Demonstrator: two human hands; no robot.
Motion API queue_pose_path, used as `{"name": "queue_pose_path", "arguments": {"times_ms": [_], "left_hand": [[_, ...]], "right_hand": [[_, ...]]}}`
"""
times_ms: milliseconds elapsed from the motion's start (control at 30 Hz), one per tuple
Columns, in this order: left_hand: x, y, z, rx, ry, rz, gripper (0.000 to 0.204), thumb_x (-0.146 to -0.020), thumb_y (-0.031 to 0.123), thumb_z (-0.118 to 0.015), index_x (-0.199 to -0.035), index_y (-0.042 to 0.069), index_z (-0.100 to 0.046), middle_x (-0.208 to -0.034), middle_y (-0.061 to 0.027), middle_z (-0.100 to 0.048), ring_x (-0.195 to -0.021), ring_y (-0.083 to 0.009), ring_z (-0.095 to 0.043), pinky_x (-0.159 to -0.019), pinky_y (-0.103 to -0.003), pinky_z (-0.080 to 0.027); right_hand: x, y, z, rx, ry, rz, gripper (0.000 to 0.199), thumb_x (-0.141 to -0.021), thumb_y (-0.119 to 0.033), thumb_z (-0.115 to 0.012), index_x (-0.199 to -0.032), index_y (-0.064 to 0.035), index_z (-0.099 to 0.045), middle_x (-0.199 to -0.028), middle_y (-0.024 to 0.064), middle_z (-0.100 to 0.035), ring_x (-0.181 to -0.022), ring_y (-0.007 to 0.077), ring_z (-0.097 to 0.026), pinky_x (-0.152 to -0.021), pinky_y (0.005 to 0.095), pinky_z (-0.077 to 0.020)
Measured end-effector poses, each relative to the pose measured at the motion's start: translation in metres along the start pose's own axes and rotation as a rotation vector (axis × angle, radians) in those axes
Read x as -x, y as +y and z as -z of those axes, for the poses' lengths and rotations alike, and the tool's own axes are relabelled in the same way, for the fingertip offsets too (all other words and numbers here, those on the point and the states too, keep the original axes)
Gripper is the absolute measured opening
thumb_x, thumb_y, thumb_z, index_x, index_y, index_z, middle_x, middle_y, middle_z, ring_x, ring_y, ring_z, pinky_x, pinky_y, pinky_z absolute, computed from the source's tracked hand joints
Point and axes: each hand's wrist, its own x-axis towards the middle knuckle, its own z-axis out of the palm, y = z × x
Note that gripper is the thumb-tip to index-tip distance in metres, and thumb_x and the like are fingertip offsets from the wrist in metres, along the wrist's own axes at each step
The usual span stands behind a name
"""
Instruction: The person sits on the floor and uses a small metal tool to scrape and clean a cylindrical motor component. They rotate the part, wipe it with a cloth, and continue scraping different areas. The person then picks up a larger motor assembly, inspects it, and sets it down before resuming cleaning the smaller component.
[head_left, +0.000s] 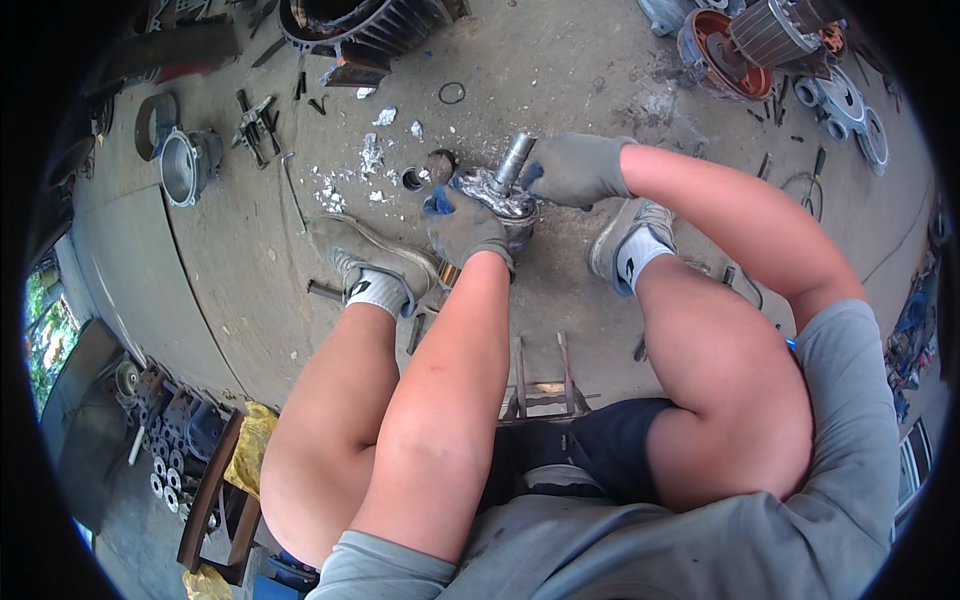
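A metal part [518, 230] with an upright steel shaft [514, 160] stands on the floor between my shoes, its top smeared with shiny silvery grease. My left hand [466, 228], in a grey glove with blue fingertips, is closed against the left side of this part; the fingers' far side is hidden. Just right of the shaft is my right hand [580, 170], gloved the same way. Its fingers curl together toward the shaft, and whatever lies inside them is hidden. A dark ring-shaped piece [412, 179] lies beyond my left hand.
Silvery scraps [371, 155] litter the floor at the far left of the part. A round metal housing [182, 168], a puller-like tool [257, 128] and a thin rod [294, 192] lie farther left. Motor parts [745, 45] stand at the far right.
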Motion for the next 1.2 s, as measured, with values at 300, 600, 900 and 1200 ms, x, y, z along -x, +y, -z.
{"name": "queue_pose_path", "arguments": {"times_ms": [300,600,900,1200], "left_hand": [[-0.001,-0.001,0.001,0.009,-0.003,-0.031,0.074,-0.103,0.058,-0.050,-0.138,-0.007,-0.053,-0.130,-0.0324,-0.066,-0.122,-0.0476,-0.065,-0.104,-0.053,-0.050],[0.002,0.002,0.004,0.019,-0.032,0.035,0.078,-0.100,0.063,-0.054,-0.139,-0.005,-0.054,-0.131,-0.0307,-0.066,-0.125,-0.0459,-0.064,-0.104,-0.051,-0.050],[0.000,0.009,0.006,0.060,-0.025,0.068,0.062,-0.100,0.051,-0.060,-0.128,-0.005,-0.062,-0.123,-0.0269,-0.071,-0.116,-0.0436,-0.069,-0.101,-0.049,-0.052],[-0.004,-0.003,-0.001,0.067,-0.031,-0.010,0.068,-0.102,0.054,-0.053,-0.135,-0.006,-0.058,-0.128,-0.0305,-0.068,-0.122,-0.0457,-0.066,-0.105,-0.052,-0.050]], "right_hand": [[-0.055,-0.052,0.024,-0.188,-0.137,-0.131,0.025,-0.093,-0.014,-0.058,-0.081,-0.0004,-0.077,-0.073,0.0119,-0.074,-0.059,0.0221,-0.071,-0.050,0.0397,-0.0568],[-0.074,-0.093,0.021,0.319,-0.140,0.014,0.024,-0.091,-0.011,-0.059,-0.092,0.0027,-0.079,-0.086,0.0167,-0.077,-0.066,0.0286,-0.072,-0.062,0.0435,-0.0571],[0.015,-0.057,-0.034,0.263,0.066,0.079,0.037,-0.096,-0.021,-0.055,-0.117,0.0017,-0.075,-0.117,0.0289,-0.073,-0.111,0.0405,-0.072,-0.098,0.0497,-0.0558],[0.009,0.070,-0.075,0.426,0.161,0.428,0.067,-0.099,-0.013,-0.055,-0.163,-0.0196,-0.038,-0.113,0.0167,-0.073,-0.105,0.0361,-0.070,-0.094,0.0485,-0.0545]]}}
